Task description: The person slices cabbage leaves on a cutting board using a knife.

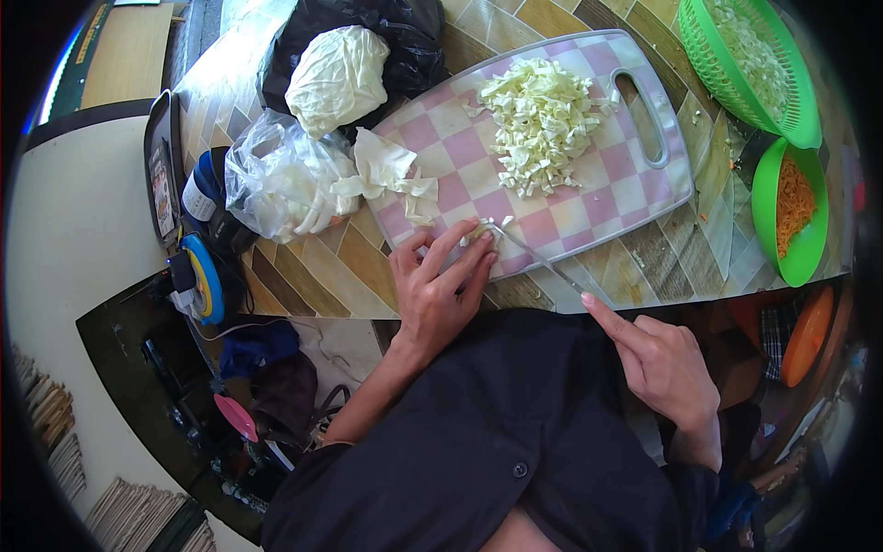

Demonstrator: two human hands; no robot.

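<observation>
My left hand [441, 279] presses a small piece of cabbage [474, 234] onto the near edge of a pink-and-white checked cutting board [614, 207]. In my right hand [659, 362] is a knife [541, 259], its handle hidden by my fingers and its tip at the cabbage beside my left fingertips. A heap of chopped cabbage [541, 127] lies on the board's far middle. Loose cabbage leaves [386, 169] rest at its left end. Beyond them sits a pale cabbage head [338, 79] on a black plastic bag [414, 41].
A clear plastic bag [283, 183] with pale contents stands left of the board. On the right are a green basket [804, 103] of shredded cabbage and a green bowl [814, 259] of shredded carrot. A blue-and-yellow round object [210, 279] is at the table's left edge.
</observation>
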